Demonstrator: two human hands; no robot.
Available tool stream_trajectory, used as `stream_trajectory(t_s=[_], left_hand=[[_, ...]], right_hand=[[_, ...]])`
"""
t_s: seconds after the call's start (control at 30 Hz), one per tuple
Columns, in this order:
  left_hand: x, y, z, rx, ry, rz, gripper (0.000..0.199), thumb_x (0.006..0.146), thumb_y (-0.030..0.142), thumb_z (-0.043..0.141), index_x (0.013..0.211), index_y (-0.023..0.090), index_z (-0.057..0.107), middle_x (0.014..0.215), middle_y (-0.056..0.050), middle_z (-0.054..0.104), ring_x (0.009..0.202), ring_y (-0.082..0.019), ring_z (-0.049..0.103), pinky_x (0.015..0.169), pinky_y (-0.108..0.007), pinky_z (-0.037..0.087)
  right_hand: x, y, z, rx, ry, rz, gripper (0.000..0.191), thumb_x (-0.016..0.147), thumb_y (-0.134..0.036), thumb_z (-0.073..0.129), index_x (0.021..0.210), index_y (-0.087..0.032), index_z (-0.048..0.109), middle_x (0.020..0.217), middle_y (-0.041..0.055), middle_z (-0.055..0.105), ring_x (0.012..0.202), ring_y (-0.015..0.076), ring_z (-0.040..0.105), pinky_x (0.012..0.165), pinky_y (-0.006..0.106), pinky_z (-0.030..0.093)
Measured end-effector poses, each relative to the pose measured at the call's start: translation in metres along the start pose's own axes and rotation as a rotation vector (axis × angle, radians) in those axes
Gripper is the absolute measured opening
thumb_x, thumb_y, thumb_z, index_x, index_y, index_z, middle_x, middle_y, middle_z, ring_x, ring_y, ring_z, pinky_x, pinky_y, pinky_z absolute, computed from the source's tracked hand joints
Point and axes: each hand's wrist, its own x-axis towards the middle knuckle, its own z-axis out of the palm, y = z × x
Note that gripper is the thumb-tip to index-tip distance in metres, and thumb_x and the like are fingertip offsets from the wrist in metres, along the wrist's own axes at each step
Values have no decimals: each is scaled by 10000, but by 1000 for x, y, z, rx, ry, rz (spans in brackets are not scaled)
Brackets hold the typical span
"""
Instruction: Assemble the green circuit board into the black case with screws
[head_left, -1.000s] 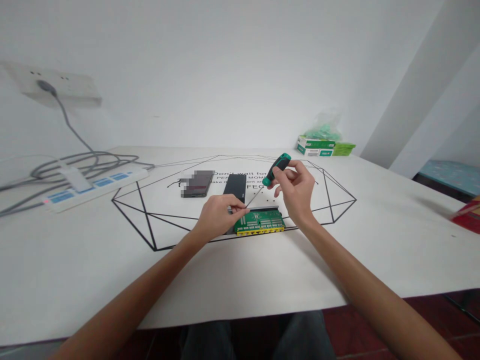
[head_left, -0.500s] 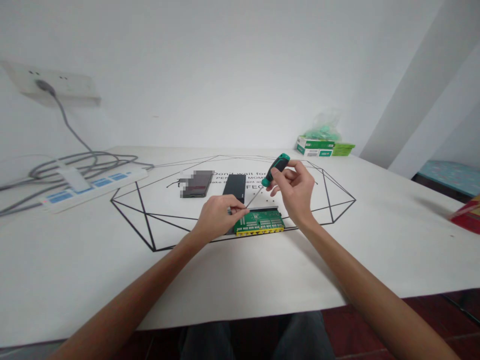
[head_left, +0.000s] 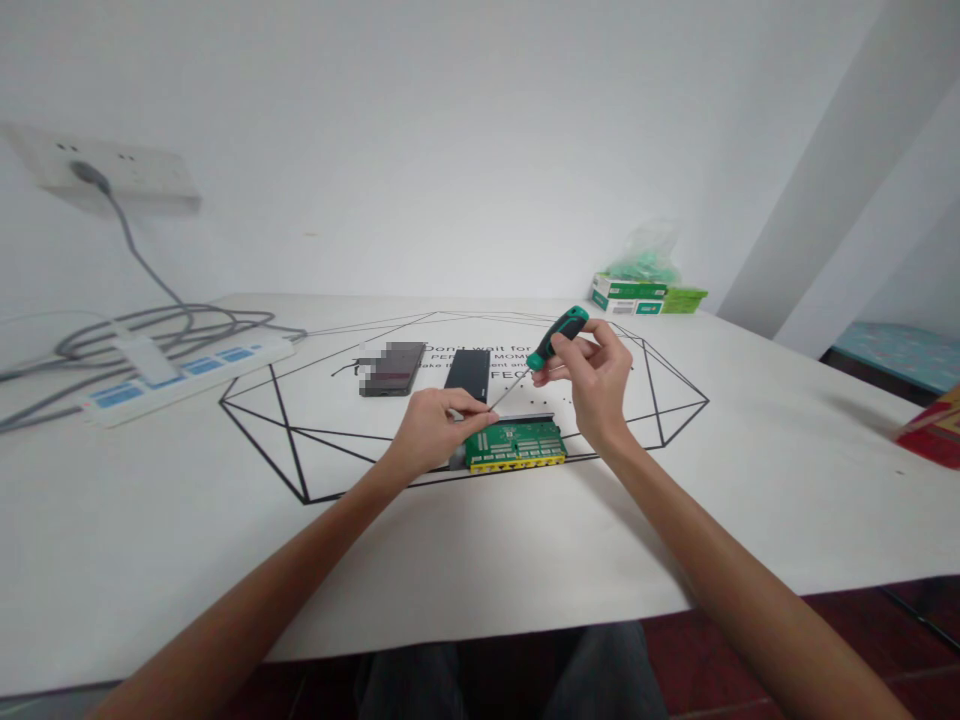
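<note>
My right hand (head_left: 602, 380) grips the green and black handle of a screwdriver (head_left: 555, 338). The tool slants down to the left, and its thin shaft ends at the fingertips of my left hand (head_left: 442, 425). Those left fingers are pinched together around the tip; whatever else sits between them is too small to make out. Just below lies a green circuit board (head_left: 517, 443) with a yellow strip of connectors along its near edge. My left hand covers the board's left end. Behind the left fingers rests a flat black panel (head_left: 468, 373).
A dark phone-like device (head_left: 397, 368), partly pixelated, lies left of the panel. Several tiny dark specks, perhaps screws, dot the table behind the board. A power strip (head_left: 195, 378) with coiled grey cable is at left; green-white boxes (head_left: 628, 290) stand at back right.
My right hand has shifted slightly right, and the screwdriver now leans at a lower angle. The left hand keeps its pinch at the tip with little movement.
</note>
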Motion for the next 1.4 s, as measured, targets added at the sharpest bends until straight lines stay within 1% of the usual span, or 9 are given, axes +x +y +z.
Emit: stream_trajectory(t_s=[0.27, 0.5, 0.7, 0.77, 0.83, 0.9, 0.97, 1.13, 1.4], left_hand=[[-1, 0, 0, 94, 98, 116, 203, 808, 329, 643, 723, 181, 752, 730, -37, 736, 617, -130, 609, 524, -233, 415], [-2, 2, 0, 95, 29, 113, 170, 781, 335, 697, 789, 174, 749, 778, -41, 726, 695, -149, 632, 559, -241, 434], [-3, 6, -1, 53, -107, 148, 338, 720, 382, 766, 978, 166, 731, 965, -86, 716, 870, -199, 647, 798, -330, 507], [-3, 7, -1, 33, -129, 145, 352, 729, 383, 760, 1004, 166, 728, 1006, -94, 712, 912, -209, 645, 844, -348, 506], [-3, 8, 0, -1, -138, 152, 279, 791, 365, 697, 985, 167, 734, 1003, -92, 718, 936, -208, 644, 868, -348, 503], [-3, 9, 0, -46, -160, 146, 224, 870, 326, 590, 940, 174, 739, 978, -82, 728, 924, -194, 648, 854, -327, 506], [-2, 10, 1, -92, -193, 123, 251, 907, 288, 512, 913, 183, 740, 968, -71, 733, 905, -180, 652, 817, -304, 512], [-2, 11, 4, -126, -225, 112, 222, 888, 248, 528, 901, 162, 733, 960, -65, 734, 905, -180, 650, 811, -292, 504], [-3, 10, 10, -118, -216, 145, 197, 879, 238, 553, 870, 159, 734, 904, -49, 743, 859, -170, 652, 811, -285, 497]], right_hand=[[1, -1, 0, -15, 14, 52, 269, 761, -377, 651, 843, -241, 433, 590, -40, 600, 465, 147, 620, 498, 311, 558], [2, 3, 0, 1, 24, 39, 317, 757, -386, 671, 883, -246, 416, 598, -50, 608, 434, 140, 605, 457, 293, 539], [3, 1, -1, -48, 33, 22, 299, 762, -389, 671, 886, -246, 440, 558, -64, 579, 412, 127, 578, 426, 269, 499], [3, -1, -1, -65, 30, -6, 280, 765, -381, 668, 879, -247, 450, 538, -72, 554, 403, 125, 567, 409, 262, 479], [1, -3, -1, -110, 24, -45, 261, 771, -369, 664, 883, -248, 462, 523, -81, 522, 397, 119, 554, 406, 258, 465], [-2, -3, 0, -176, 7, -94, 249, 780, -357, 657, 911, -250, 474, 537, -83, 508, 405, 113, 547, 412, 255, 461], [-4, -2, 1, -248, -19, -150, 253, 792, -353, 646, 955, -253, 482, 572, -78, 514, 427, 107, 544, 426, 255, 462], [-9, 4, 5, -375, -77, -302, 293, 781, -340, 637, 1010, -243, 483, 581, -80, 513, 442, 101, 521, 437, 257, 447], [-9, 3, 3, -446, -130, -393, 273, 782, -311, 621, 1008, -229, 493, 576, -76, 536, 447, 98, 528, 447, 251, 451]])
